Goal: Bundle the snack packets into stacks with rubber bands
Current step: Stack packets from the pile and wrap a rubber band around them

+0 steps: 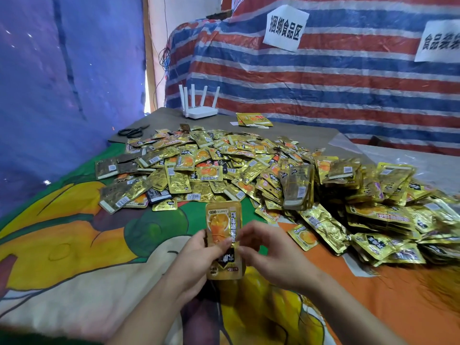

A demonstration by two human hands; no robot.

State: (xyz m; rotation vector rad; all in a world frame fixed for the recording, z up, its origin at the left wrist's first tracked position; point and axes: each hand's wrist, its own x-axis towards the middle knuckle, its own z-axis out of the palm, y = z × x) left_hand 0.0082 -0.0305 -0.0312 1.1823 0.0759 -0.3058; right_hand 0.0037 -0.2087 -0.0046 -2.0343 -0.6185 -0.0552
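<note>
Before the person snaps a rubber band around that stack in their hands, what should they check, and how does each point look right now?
1. Stack of packets held by both hands: ok. The left hand has its grip on the left edge, the right hand pinches the right edge.
2. Packets squared up in the stack: cannot tell, only the top packet's face shows.
3. Rubber band ready on the fingers: cannot tell, none is plainly visible.
4. More packets at hand: ok, the loose pile lies just beyond the hands.
5. Place for finished stacks: ok, the bundled stacks sit to the right.
</note>
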